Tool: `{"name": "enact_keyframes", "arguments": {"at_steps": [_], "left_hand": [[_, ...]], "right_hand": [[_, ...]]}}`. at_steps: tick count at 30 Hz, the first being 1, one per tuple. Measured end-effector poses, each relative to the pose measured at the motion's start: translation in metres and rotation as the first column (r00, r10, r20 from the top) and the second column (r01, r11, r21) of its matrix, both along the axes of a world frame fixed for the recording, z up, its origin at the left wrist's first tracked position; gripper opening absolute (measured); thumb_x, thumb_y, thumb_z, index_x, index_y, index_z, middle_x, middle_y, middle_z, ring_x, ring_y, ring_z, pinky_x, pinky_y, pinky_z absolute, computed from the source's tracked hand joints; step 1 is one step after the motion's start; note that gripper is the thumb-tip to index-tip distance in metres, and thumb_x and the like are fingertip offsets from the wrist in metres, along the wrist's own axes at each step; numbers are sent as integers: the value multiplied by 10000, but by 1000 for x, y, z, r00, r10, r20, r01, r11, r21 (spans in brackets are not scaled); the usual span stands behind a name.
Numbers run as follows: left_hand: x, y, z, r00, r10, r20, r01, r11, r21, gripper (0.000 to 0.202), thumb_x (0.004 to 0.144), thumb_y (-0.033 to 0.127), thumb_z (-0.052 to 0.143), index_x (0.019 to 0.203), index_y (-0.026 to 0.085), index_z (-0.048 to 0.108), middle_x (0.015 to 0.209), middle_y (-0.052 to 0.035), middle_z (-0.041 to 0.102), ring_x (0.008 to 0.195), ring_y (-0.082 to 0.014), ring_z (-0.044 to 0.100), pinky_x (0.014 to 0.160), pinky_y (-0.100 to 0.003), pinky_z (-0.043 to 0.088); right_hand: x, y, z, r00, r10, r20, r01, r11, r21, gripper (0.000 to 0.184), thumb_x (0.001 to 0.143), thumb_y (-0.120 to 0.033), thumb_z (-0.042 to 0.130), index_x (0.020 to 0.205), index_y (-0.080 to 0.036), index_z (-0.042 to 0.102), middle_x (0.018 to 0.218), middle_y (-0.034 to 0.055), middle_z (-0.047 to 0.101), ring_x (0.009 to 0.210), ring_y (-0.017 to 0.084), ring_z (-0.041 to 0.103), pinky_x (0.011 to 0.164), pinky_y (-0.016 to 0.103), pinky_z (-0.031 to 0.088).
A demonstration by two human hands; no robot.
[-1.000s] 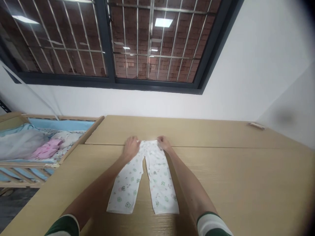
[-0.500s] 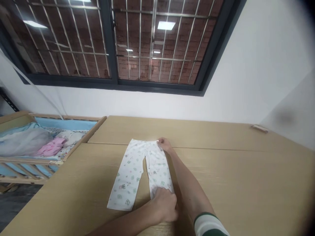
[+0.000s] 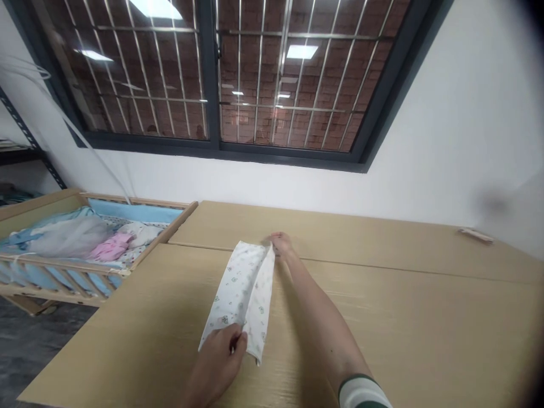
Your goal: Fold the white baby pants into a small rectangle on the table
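Observation:
A small pair of white printed trousers (image 3: 233, 283) lies on the wooden table, its legs toward me and the right leg partly lifted and folded over toward the left one. At the far waistband corner, my right hand (image 3: 280, 243) is closed in a pinch on the fabric. My left hand (image 3: 223, 354) is closed near the lower end of the legs, gripping the cloth and covering part of the left leg's hem. A shaded crease runs lengthwise between the two layers.
The wooden table (image 3: 361, 317) reaches back to a white wall beneath a barred window (image 3: 293, 85). At left stands a wooden crib (image 3: 170, 226) with blue lining, pink cloth (image 3: 111, 247) and other bedding. A small strip-like object (image 3: 476, 235) lies at the back right.
The right trouser leg has been brought up and over toward the left one. My left hand moved left with the cloth; my right hand still holds the waistband corner. The view shifted slightly.

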State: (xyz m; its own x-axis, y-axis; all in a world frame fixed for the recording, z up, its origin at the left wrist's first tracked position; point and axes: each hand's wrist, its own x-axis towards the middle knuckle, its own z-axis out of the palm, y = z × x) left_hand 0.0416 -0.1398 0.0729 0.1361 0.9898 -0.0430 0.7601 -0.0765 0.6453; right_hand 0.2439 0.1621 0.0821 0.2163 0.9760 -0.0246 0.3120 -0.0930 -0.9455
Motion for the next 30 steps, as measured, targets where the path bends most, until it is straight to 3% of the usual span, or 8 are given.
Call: {"name": "enact_keyframes", "arguments": {"at_steps": [8, 16, 19, 22, 24, 27, 29, 30], "left_hand": [[-58, -18, -21, 963, 191, -192, -180, 981, 77, 290, 995, 229, 417, 764, 208, 591, 784, -35, 691, 761, -203, 645, 655, -305, 311], [-65, -18, -35, 923, 211, -321, -161, 971, 175, 257, 974, 164, 453, 784, 208, 621, 778, -34, 699, 787, -224, 670, 694, -311, 400], [-66, -22, -39, 891, 277, -360, -141, 921, 362, 232, 960, 166, 459, 794, 207, 617, 785, -47, 686, 789, -248, 660, 733, -347, 438], [-64, -31, -45, 903, 264, -340, -18, 812, 584, 179, 967, 214, 470, 964, 196, 648, 931, -78, 698, 864, -253, 651, 801, -370, 469], [-58, -38, -50, 918, 199, -344, 94, 732, 675, 229, 957, 254, 500, 1125, 180, 637, 1088, -106, 694, 943, -248, 649, 829, -361, 482], [-45, -48, -61, 890, 193, -412, 204, 639, 741, 408, 928, 320, 543, 1288, 136, 592, 1294, -154, 639, 1113, -277, 618, 864, -365, 488], [-39, -54, -71, 857, 237, -458, 236, 610, 757, 468, 907, 357, 560, 1311, 125, 593, 1319, -172, 628, 1162, -308, 598, 877, -389, 483], [-37, -56, -76, 843, 251, -476, 247, 606, 756, 468, 896, 371, 570, 1296, 131, 610, 1293, -173, 642, 1149, -317, 602, 881, -403, 478]], "right_hand": [[-105, 11, -7, 972, 39, 230, -42, 999, 9, 214, 757, -117, 629, 936, -207, 553, 784, -9, 625, 684, 143, 606, 576, 216, 420], [-129, 1, -13, 907, 75, 414, -80, 997, -6, 195, 768, -140, 644, 938, -199, 569, 885, 38, 670, 845, 195, 641, 714, 261, 437], [-134, -10, -5, 891, 119, 439, -139, 990, 15, 195, 855, -195, 598, 1048, -190, 570, 956, 61, 679, 901, 201, 646, 762, 281, 459], [-141, -40, 6, 865, 222, 449, -273, 961, 51, 243, 903, -211, 581, 1145, -196, 567, 1025, 57, 686, 961, 183, 647, 838, 286, 475], [-144, -74, 15, 807, 367, 463, -457, 885, 94, 305, 912, -248, 614, 1209, -211, 562, 1119, 59, 685, 1042, 180, 639, 922, 298, 474], [-141, -140, 28, 488, 673, 555, -847, 519, 116, 505, 947, -418, 610, 1384, -191, 495, 1392, 145, 577, 1253, 256, 563, 1053, 390, 439], [-134, -184, 33, 261, 771, 581, -954, 297, 33, 602, 986, -479, 540, 1507, -210, 402, 1522, 139, 476, 1386, 270, 465, 1131, 400, 380], [-129, -202, 34, 180, 796, 578, -976, 220, 1, 624, 1002, -479, 511, 1544, -212, 358, 1577, 133, 412, 1444, 264, 398, 1172, 392, 335]]}}
